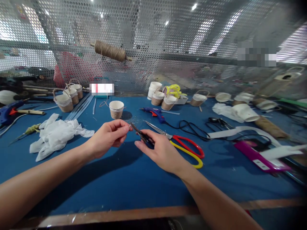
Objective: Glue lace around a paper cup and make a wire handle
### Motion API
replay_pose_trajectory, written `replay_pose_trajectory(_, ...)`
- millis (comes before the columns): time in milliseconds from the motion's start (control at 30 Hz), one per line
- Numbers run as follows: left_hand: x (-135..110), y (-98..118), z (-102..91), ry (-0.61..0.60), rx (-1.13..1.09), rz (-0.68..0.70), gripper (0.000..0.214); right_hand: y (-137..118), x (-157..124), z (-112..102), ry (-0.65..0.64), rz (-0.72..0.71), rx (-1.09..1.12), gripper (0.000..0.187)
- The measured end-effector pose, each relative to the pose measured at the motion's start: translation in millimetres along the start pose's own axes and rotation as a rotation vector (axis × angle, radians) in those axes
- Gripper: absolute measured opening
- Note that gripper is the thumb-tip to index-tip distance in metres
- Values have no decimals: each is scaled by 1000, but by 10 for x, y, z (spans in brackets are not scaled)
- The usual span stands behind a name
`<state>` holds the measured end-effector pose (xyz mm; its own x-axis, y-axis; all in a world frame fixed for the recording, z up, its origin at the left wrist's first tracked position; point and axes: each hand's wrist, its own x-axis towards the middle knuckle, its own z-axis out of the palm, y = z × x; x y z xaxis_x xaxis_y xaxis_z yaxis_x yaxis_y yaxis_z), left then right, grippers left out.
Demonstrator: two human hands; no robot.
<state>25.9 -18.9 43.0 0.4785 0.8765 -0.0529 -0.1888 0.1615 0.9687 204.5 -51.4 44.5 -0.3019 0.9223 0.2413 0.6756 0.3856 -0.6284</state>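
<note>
My left hand (110, 135) hovers over the blue table (134, 179), fingers pinched together on something too small to make out. My right hand (163, 151) grips small black snips (142, 134), whose blades point at the left fingertips. A twine-wrapped paper cup (116, 109) stands just behind the hands. Red-and-yellow scissors (182, 143) lie beside my right hand.
A crumpled white cloth (56, 134) lies at left. Blue glue guns (154, 113) (9, 111), black cords, small basket cups (68, 95) and more cups (165, 97) crowd the back. A twine spool (110, 51) hangs on the mesh wall. A magenta item (260, 158) sits at right.
</note>
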Motion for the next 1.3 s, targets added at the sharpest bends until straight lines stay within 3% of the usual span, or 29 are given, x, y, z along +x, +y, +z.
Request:
replay_pose_trajectory(200,-1,-11,0,21,80,42,21,-1,-6,-15,-98,62,137,24)
replay_pose_trajectory(567,-5,-15,6,101,409,179,14,-13,-1,-25,-120,78,191,23)
replay_pose_trajectory(733,-13,-50,-23,254,756,455,8,2,-11,13,-91,78,137,24)
replay_pose_trajectory(833,-26,-51,-40,265,875,560,9,-6,-21,31,-63,71,92,25)
replay_pose_trajectory(1000,-22,-22,-33,201,652,369,11,-20,-21,33,-9,9,-4,26)
replay_pose_trajectory(1200,3,33,-76,-27,146,62,21,56,0,-11,10,-99,-79,27)
replay_pose_trajectory(1300,-7,58,-98,-110,25,-36,26,103,7,-38,16,-162,-107,29)
